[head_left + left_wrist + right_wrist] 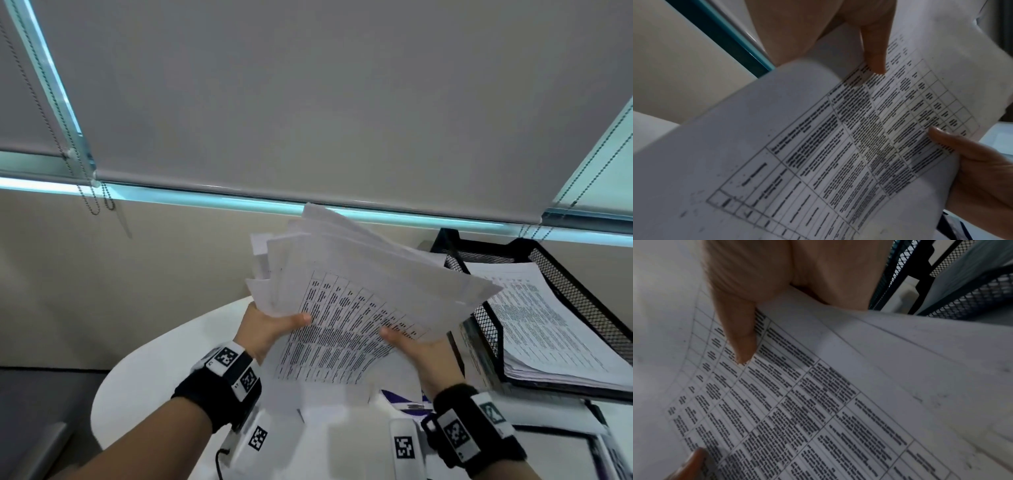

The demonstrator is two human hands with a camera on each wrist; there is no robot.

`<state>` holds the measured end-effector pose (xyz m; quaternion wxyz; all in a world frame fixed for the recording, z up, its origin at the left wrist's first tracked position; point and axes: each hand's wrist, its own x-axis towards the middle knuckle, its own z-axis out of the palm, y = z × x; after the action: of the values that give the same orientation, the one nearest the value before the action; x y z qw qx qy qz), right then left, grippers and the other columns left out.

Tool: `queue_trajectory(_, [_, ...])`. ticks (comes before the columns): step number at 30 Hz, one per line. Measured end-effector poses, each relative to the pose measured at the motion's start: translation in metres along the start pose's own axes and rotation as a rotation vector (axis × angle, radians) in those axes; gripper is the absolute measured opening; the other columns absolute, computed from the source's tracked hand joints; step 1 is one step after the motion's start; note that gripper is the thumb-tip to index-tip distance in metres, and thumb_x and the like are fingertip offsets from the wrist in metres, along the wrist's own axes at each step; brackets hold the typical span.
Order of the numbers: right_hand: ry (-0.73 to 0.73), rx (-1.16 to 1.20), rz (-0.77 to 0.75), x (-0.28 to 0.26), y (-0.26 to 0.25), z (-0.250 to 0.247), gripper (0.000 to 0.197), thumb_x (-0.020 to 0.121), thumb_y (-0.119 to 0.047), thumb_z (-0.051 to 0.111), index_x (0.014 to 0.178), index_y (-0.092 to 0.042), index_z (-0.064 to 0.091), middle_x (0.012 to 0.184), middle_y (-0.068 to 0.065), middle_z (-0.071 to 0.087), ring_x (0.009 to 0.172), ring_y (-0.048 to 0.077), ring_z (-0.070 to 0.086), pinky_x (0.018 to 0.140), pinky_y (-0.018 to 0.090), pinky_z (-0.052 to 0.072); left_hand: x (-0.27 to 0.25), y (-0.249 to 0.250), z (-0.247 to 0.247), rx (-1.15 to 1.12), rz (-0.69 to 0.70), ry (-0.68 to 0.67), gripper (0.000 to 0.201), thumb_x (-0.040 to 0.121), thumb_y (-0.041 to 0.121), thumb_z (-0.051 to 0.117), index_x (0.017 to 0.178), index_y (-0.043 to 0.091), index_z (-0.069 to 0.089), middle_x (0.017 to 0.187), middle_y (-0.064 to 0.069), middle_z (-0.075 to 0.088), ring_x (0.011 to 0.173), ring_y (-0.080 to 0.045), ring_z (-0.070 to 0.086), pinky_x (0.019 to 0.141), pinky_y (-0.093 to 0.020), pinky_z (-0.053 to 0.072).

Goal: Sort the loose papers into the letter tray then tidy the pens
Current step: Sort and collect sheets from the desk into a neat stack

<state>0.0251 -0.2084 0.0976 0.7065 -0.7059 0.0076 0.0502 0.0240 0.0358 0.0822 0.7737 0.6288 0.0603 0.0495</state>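
A white, rounded tabletop (144, 383) is seen below a window. A black mesh tray (589, 301), filled with printed sheets (555, 335), is set at its right edge; more papers (329, 431) are spread near the front.

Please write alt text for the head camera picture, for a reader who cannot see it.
Both hands hold up a fanned bundle of printed papers, left hand and right hand each with a thumb on the top sheet. To the right stands a black mesh letter tray already holding papers, on a white table.
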Motion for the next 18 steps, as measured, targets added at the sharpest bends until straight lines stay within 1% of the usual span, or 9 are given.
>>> queue_trajectory(1, [-0.005, 0.020, -0.014, 0.000, -0.001, 0.002, 0.103, 0.035, -0.052, 0.082, 0.126, -0.011, 0.056, 0.085, -0.024, 0.059, 0.061, -0.026, 0.055, 0.051, -0.006, 0.038, 0.000, 0.002, 0.002, -0.003, 0.002, 0.015, 0.056, 0.050, 0.009, 0.088, 0.099, 0.022, 0.063, 0.091, 0.001, 0.074, 0.091, -0.013, 0.069, 0.086, -0.032, 0.053])
queue_trajectory(2, [0.019, 0.032, -0.038, 0.004, -0.001, 0.003, 0.097, 0.041, -0.051, 0.085, 0.126, -0.011, 0.057, 0.086, -0.025, 0.059, 0.062, -0.026, 0.055, 0.058, -0.006, 0.039, 0.001, 0.005, 0.004, -0.007, 0.006, 0.032, 0.050, 0.056, 0.002, 0.086, 0.096, 0.021, 0.063, 0.087, 0.002, 0.074, 0.090, -0.014, 0.068, 0.088, -0.034, 0.052])
queue_trajectory(4, [0.088, 0.061, -0.090, 0.006, -0.012, 0.006, 0.068, 0.064, -0.032, 0.084, 0.123, -0.012, 0.058, 0.092, -0.024, 0.058, 0.065, -0.025, 0.056, 0.080, 0.002, 0.040, 0.005, 0.016, 0.009, -0.022, 0.024, 0.065, 0.040, 0.062, -0.003, 0.080, 0.091, 0.019, 0.063, 0.082, 0.001, 0.074, 0.089, -0.016, 0.067, 0.090, -0.037, 0.051])
queue_trajectory(5, [0.116, 0.056, -0.126, 0.006, -0.018, 0.006, 0.057, 0.071, -0.022, 0.079, 0.122, -0.014, 0.057, 0.095, -0.022, 0.060, 0.068, -0.024, 0.057, 0.083, 0.005, 0.042, 0.007, 0.023, 0.012, -0.032, 0.053, 0.081, 0.038, 0.063, -0.003, 0.080, 0.089, 0.018, 0.063, 0.083, 0.000, 0.073, 0.088, -0.017, 0.066, 0.089, -0.037, 0.052])
queue_trajectory(6, [0.134, 0.051, -0.168, 0.006, -0.024, 0.006, 0.053, 0.074, -0.016, 0.075, 0.123, -0.013, 0.056, 0.098, -0.020, 0.061, 0.072, -0.023, 0.058, 0.077, 0.001, 0.043, 0.009, 0.030, 0.014, -0.040, 0.087, 0.092, 0.038, 0.062, -0.002, 0.081, 0.089, 0.018, 0.063, 0.085, -0.002, 0.072, 0.088, -0.019, 0.067, 0.087, -0.036, 0.053])
queue_trajectory(8, [0.166, 0.045, -0.216, 0.006, -0.033, 0.005, 0.048, 0.073, -0.020, 0.077, 0.116, -0.011, 0.059, 0.094, -0.015, 0.062, 0.071, -0.020, 0.060, 0.060, -0.005, 0.041, 0.014, 0.041, 0.019, -0.050, 0.149, 0.108, 0.040, 0.058, 0.006, 0.086, 0.090, 0.015, 0.063, 0.083, -0.004, 0.073, 0.085, -0.018, 0.070, 0.083, -0.033, 0.055])
queue_trajectory(11, [0.195, 0.076, -0.213, 0.006, -0.033, 0.001, 0.056, 0.046, -0.048, 0.087, 0.088, -0.022, 0.059, 0.073, -0.016, 0.065, 0.064, -0.009, 0.063, 0.059, 0.004, 0.047, 0.016, 0.049, 0.023, -0.046, 0.177, 0.116, 0.037, 0.062, 0.006, 0.084, 0.086, 0.014, 0.058, 0.072, 0.003, 0.073, 0.072, -0.007, 0.069, 0.074, -0.023, 0.057])
queue_trajectory(15, [0.164, 0.098, -0.232, 0.005, -0.019, -0.002, 0.046, 0.068, -0.018, 0.076, 0.109, -0.027, 0.059, 0.086, -0.027, 0.071, 0.081, -0.014, 0.064, 0.063, 0.000, 0.045, 0.011, 0.028, 0.019, 0.040, 0.121, 0.067, 0.033, 0.065, 0.003, 0.081, 0.087, 0.020, 0.063, 0.078, 0.006, 0.074, 0.081, -0.008, 0.069, 0.076, -0.023, 0.057])
queue_trajectory(18, [0.127, 0.104, -0.203, 0.004, -0.005, -0.004, 0.053, 0.059, -0.023, 0.080, 0.106, -0.031, 0.056, 0.092, -0.015, 0.073, 0.084, -0.010, 0.066, 0.069, 0.006, 0.049, 0.009, 0.008, 0.017, 0.032, 0.055, 0.049, 0.036, 0.066, 0.001, 0.080, 0.088, 0.022, 0.062, 0.086, 0.001, 0.071, 0.086, -0.011, 0.066, 0.068, -0.017, 0.055])
